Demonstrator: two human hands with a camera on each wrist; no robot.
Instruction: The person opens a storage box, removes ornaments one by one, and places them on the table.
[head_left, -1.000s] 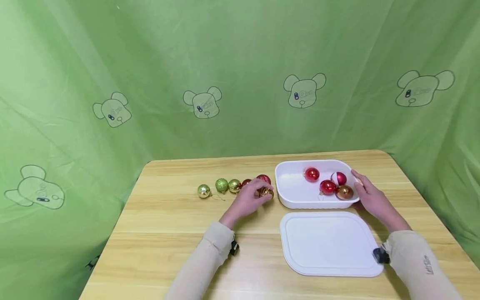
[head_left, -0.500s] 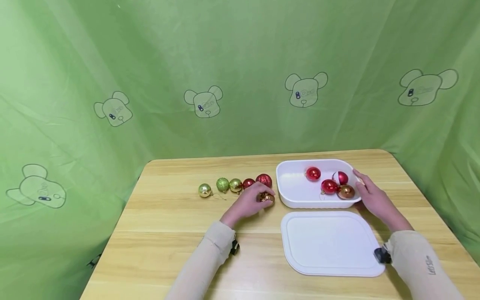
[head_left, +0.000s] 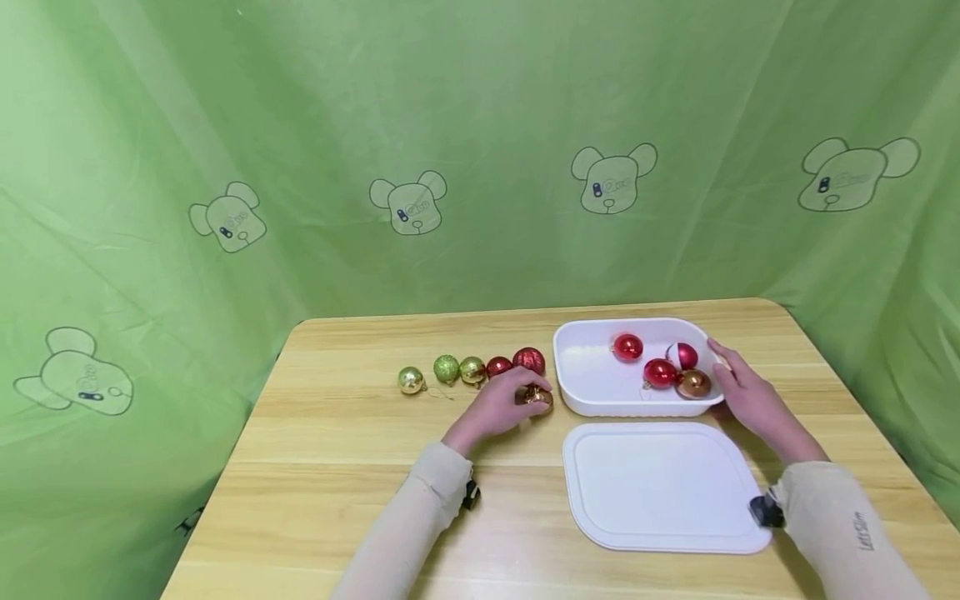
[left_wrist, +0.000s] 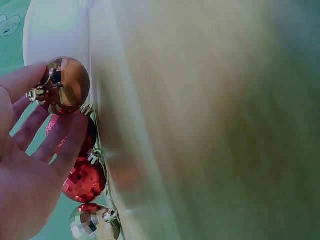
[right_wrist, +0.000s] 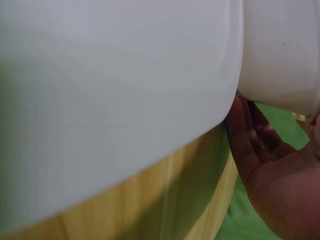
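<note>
My left hand [head_left: 501, 403] pinches a shiny copper Christmas ball [left_wrist: 75, 86] between thumb and fingers, just left of the white plastic box [head_left: 600, 410]. Behind that hand lie a glittery dark red ball [head_left: 529, 360] and a faceted red ball [head_left: 498, 367]. My right hand [head_left: 750, 407] holds the box's right end, thumb at the rim and fingers along the outer wall in the right wrist view. Inside the box are two shiny red balls [head_left: 660, 373], a red-and-white ball [head_left: 684, 357] and a copper ball [head_left: 693, 384].
Left of the red balls, a gold faceted ball [head_left: 472, 370], a green glitter ball [head_left: 446, 368] and a pale gold ball [head_left: 410, 380] with a string loop lie along the table [head_left: 337, 467]. A flat white lid [head_left: 663, 487] lies in front of the box. Green cloth [head_left: 480, 100] hangs behind.
My left hand has drawn the copper ball slightly toward me, away from the dark red balls, uncovering more of them. My right hand and the box have stayed in place.
</note>
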